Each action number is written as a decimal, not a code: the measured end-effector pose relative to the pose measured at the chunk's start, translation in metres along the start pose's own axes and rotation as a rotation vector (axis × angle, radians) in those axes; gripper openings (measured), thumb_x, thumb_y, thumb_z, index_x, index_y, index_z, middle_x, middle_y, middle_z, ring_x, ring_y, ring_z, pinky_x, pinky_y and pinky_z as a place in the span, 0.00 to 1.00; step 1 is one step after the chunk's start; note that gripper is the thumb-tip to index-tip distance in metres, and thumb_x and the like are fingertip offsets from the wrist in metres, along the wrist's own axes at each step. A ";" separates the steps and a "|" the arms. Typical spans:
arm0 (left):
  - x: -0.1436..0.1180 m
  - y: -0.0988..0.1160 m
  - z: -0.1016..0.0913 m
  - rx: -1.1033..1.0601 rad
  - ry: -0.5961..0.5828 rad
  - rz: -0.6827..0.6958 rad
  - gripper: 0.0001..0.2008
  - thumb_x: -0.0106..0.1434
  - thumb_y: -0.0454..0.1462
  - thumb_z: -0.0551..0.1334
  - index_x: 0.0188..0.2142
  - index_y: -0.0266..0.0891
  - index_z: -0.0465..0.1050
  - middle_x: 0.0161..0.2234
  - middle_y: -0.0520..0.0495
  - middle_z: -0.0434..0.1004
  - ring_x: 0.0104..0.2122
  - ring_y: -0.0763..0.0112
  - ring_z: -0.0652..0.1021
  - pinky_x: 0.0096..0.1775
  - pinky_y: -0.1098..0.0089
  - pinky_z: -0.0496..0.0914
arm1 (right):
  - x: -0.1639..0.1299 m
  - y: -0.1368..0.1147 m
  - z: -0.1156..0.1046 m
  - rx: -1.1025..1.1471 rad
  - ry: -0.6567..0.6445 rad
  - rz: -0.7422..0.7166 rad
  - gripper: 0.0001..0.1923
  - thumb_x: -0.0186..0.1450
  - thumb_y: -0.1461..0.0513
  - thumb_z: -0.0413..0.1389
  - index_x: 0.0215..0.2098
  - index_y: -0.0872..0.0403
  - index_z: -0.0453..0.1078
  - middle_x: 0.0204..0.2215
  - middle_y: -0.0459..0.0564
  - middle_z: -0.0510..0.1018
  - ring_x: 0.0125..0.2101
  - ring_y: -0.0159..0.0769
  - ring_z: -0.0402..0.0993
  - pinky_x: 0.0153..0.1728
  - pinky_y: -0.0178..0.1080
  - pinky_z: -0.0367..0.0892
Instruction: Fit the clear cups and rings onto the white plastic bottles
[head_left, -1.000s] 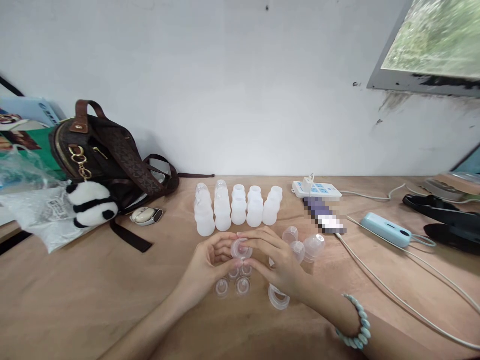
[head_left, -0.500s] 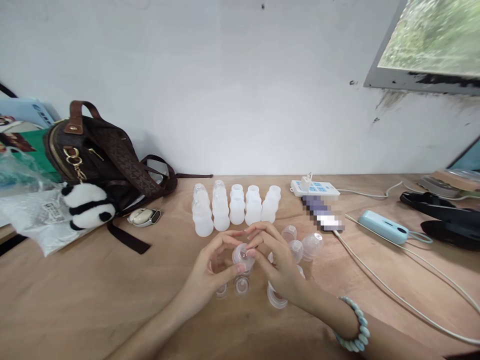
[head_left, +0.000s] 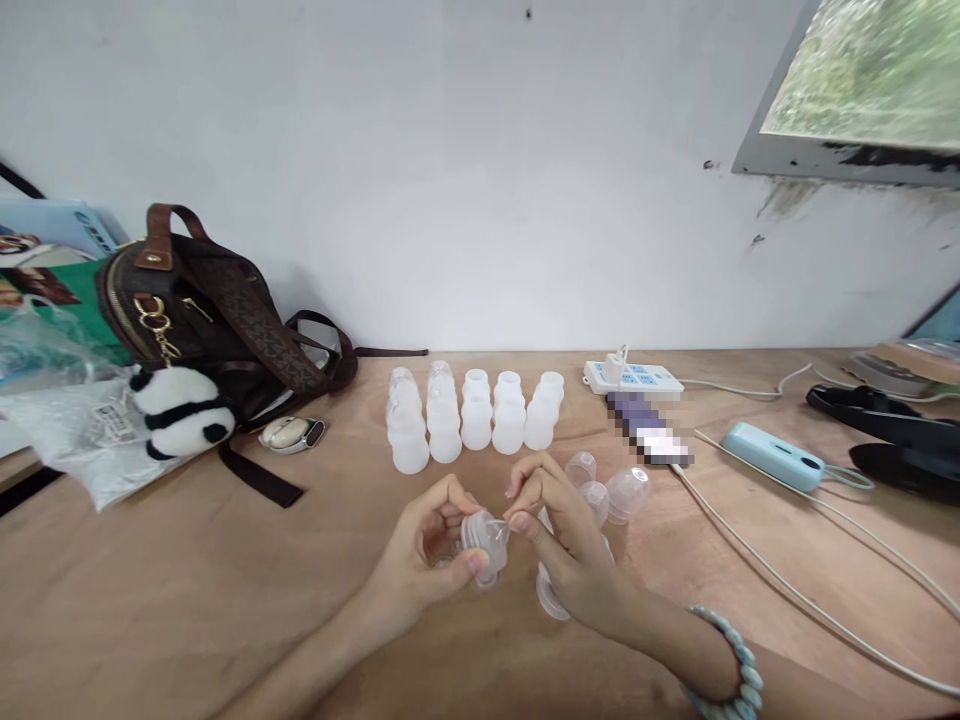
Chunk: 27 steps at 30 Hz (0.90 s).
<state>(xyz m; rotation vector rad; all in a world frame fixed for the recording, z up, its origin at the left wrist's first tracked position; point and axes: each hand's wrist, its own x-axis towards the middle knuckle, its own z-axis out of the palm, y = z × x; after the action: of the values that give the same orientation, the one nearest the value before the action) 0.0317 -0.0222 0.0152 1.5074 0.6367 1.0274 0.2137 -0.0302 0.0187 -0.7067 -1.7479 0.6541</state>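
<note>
The clear teat sits in a translucent bottle collar, and both are above the table, between the two hands, in front of the bottles. The long axis of this piece lies mostly sideways: the ribbed collar is at the person's left, and the narrow tip of the teat points to the right and slightly upward, toward the right fingertips. The left hand is bent around the collar, with the thumb at the near side and the other fingers behind, so the hold is quite closed. The right hand has its thumb and index finger brought together on the teat's tip, in a fine pinch; its other fingers are curled.

Just below the held piece, more teats are on the table, partly hidden. Beneath the right hand, loose collars are partly visible, and a little beyond it there are clear domed caps. Farther away, near the wall, white bottles stand upright in five files, which run toward the wall; clear domed tops show at the back of the two left files. To their right are a power strip and a phone, whose picture is pixelated.
</note>
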 end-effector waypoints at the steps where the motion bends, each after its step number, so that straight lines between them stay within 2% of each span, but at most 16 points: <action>1: 0.000 0.000 0.000 0.002 0.004 0.002 0.25 0.54 0.55 0.68 0.33 0.40 0.61 0.28 0.52 0.70 0.26 0.75 0.68 0.28 0.75 0.62 | 0.000 -0.001 -0.001 0.000 0.009 0.001 0.10 0.71 0.61 0.49 0.30 0.51 0.62 0.34 0.48 0.66 0.35 0.36 0.66 0.37 0.40 0.64; 8: -0.003 0.002 -0.003 -0.020 0.007 0.025 0.23 0.55 0.53 0.68 0.33 0.39 0.63 0.27 0.52 0.71 0.25 0.75 0.69 0.27 0.75 0.62 | 0.003 -0.007 -0.007 -0.036 0.054 -0.037 0.10 0.70 0.62 0.50 0.30 0.51 0.66 0.33 0.48 0.67 0.35 0.36 0.66 0.36 0.39 0.65; 12: 0.000 0.000 -0.006 -0.044 0.015 -0.020 0.22 0.55 0.52 0.69 0.34 0.39 0.64 0.28 0.51 0.73 0.26 0.74 0.71 0.29 0.75 0.65 | 0.009 -0.002 -0.014 -0.068 -0.063 -0.029 0.09 0.69 0.61 0.53 0.31 0.52 0.69 0.34 0.48 0.69 0.36 0.36 0.68 0.39 0.39 0.65; 14: 0.002 -0.002 -0.008 -0.057 0.044 -0.047 0.21 0.56 0.50 0.70 0.35 0.39 0.64 0.30 0.50 0.74 0.29 0.72 0.73 0.31 0.74 0.67 | 0.012 0.004 -0.019 -0.082 -0.129 -0.002 0.06 0.69 0.61 0.54 0.35 0.52 0.70 0.35 0.48 0.72 0.38 0.37 0.70 0.41 0.40 0.66; 16: 0.004 -0.005 -0.011 -0.076 0.088 -0.060 0.19 0.57 0.47 0.70 0.36 0.39 0.65 0.33 0.49 0.76 0.31 0.71 0.75 0.34 0.72 0.69 | 0.017 0.010 -0.025 -0.116 -0.143 0.022 0.05 0.69 0.62 0.52 0.40 0.51 0.70 0.37 0.49 0.75 0.40 0.38 0.71 0.43 0.41 0.66; 18: 0.006 -0.006 -0.013 -0.096 0.134 -0.068 0.18 0.56 0.46 0.71 0.37 0.39 0.66 0.35 0.48 0.77 0.33 0.70 0.76 0.34 0.72 0.71 | 0.027 0.016 -0.031 -0.231 -0.110 0.028 0.07 0.70 0.63 0.50 0.44 0.52 0.69 0.38 0.50 0.77 0.41 0.38 0.72 0.43 0.41 0.67; 21: 0.009 -0.006 -0.014 -0.128 0.188 -0.071 0.18 0.55 0.44 0.72 0.38 0.39 0.67 0.35 0.48 0.78 0.33 0.69 0.77 0.33 0.72 0.72 | 0.052 0.023 -0.036 -0.608 -0.096 -0.027 0.09 0.70 0.67 0.49 0.44 0.54 0.69 0.41 0.54 0.78 0.44 0.43 0.71 0.47 0.46 0.65; 24: 0.010 -0.004 -0.015 -0.135 0.235 -0.076 0.21 0.53 0.43 0.73 0.43 0.39 0.71 0.38 0.46 0.80 0.38 0.66 0.79 0.38 0.70 0.73 | 0.081 0.034 -0.030 -0.989 -0.211 -0.126 0.10 0.68 0.68 0.51 0.45 0.55 0.72 0.53 0.58 0.74 0.54 0.50 0.65 0.55 0.54 0.57; 27: 0.010 -0.002 -0.016 -0.106 0.277 -0.094 0.27 0.52 0.44 0.73 0.49 0.38 0.73 0.46 0.41 0.81 0.48 0.58 0.78 0.48 0.63 0.72 | 0.101 0.052 -0.016 -1.103 -0.282 -0.209 0.09 0.66 0.68 0.56 0.45 0.57 0.73 0.60 0.59 0.68 0.61 0.53 0.57 0.60 0.58 0.51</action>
<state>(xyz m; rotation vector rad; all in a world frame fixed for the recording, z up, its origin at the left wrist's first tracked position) 0.0227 -0.0060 0.0156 1.2419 0.8257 1.1894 0.2130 0.0806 0.0492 -1.1630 -2.3722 -0.4600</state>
